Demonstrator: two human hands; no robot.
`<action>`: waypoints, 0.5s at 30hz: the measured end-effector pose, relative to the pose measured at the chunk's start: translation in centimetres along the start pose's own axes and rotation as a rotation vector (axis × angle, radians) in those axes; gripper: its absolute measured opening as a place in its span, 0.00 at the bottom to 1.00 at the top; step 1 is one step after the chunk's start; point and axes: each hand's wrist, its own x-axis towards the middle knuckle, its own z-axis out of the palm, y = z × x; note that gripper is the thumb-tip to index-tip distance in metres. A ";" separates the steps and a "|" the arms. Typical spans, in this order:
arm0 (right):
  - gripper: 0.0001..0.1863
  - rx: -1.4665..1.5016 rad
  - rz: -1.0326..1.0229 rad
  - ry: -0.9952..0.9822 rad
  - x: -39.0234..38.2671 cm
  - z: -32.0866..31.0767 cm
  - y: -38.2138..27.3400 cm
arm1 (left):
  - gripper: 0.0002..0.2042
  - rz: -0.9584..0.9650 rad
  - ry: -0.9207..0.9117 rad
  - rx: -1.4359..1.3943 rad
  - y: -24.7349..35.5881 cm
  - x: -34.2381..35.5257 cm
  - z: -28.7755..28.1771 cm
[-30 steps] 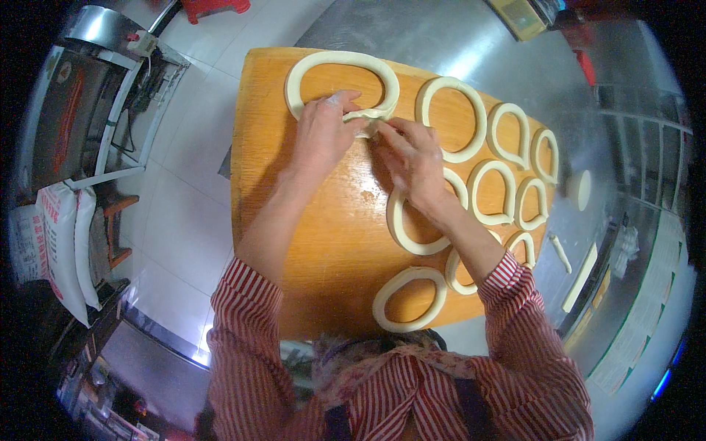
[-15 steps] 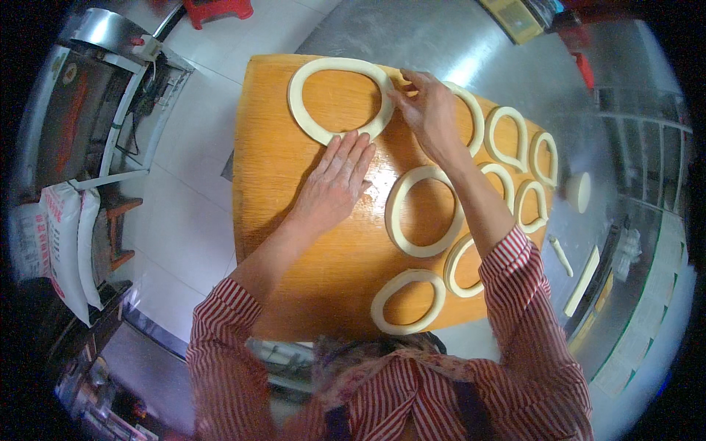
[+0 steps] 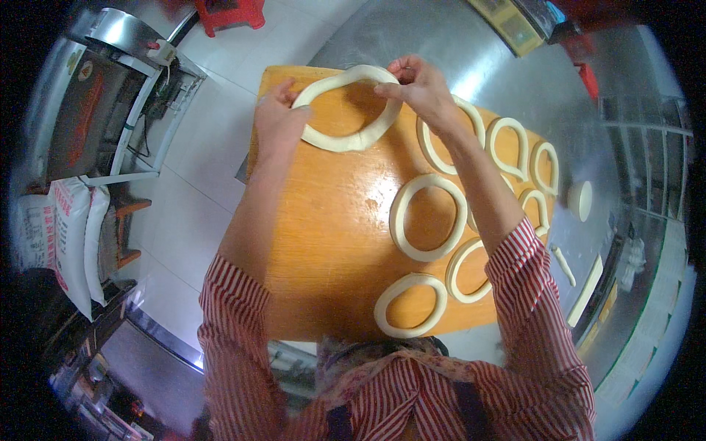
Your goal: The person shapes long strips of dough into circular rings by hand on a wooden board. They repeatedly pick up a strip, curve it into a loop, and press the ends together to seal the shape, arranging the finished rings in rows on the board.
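Observation:
A pale dough ring (image 3: 344,141) is held between both my hands at the far left of a wooden board (image 3: 323,235). My left hand (image 3: 281,117) grips its left side, thumb on top and fingers outside. My right hand (image 3: 421,92) pinches its right side between thumb and fingers. A faint seam shows on the near side of the ring. Whether the ring is lifted fully off the board I cannot tell. Another dough ring (image 3: 426,147) lies partly beneath my right hand and wrist. A further dough ring (image 3: 398,220) lies nearer, left of my right forearm.
Several more rings, such as the nearest dough ring (image 3: 380,314), cover the board's right part. Beyond its right edge, a steel table (image 3: 353,40) carries a white bowl (image 3: 580,201) and a small dough piece (image 3: 563,266). White sacks (image 3: 70,246) and a red stool (image 3: 234,13) stand left.
My left hand has moved from the ring's near edge to its left side and gripped it. My right hand now pinches the right side. The ring has shifted slightly and changed shape.

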 end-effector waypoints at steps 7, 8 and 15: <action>0.15 -0.323 -0.303 -0.216 -7.1 -1.1 -0.6 | 0.25 0.428 -0.258 0.233 -1.4 -5.7 -7.2; 0.16 -0.374 -0.268 -0.177 -7.6 -1.4 0.7 | 0.24 0.385 -0.360 0.264 -2.0 -5.8 -7.6; 0.22 -0.486 -0.136 0.049 -5.7 3.2 1.9 | 0.20 0.561 -0.160 0.526 -0.7 -2.8 -1.5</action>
